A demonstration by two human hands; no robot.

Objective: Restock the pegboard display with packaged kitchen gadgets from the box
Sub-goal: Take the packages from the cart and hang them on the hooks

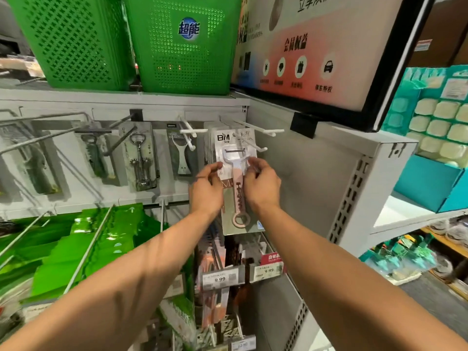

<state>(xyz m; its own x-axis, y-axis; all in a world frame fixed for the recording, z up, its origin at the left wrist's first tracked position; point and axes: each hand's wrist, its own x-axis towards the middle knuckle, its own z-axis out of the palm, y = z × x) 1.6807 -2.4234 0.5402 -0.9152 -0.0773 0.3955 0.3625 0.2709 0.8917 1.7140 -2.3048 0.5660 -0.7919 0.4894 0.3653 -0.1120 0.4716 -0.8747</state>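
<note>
Pegboard display (164,178), left hand (206,190) grip pinching peeler pack (239,214), right hand (262,187) grip likewise

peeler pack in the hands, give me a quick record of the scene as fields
item: peeler pack, pink handle, card upright
left hand: pinches the pack's left edge
right hand: pinches its right edge
hook: white, crosses the card's top; threaded or not, unclear
left of it: white peeler, then corkscrew
above: green baskets
below: price tags reading 9.99
</note>
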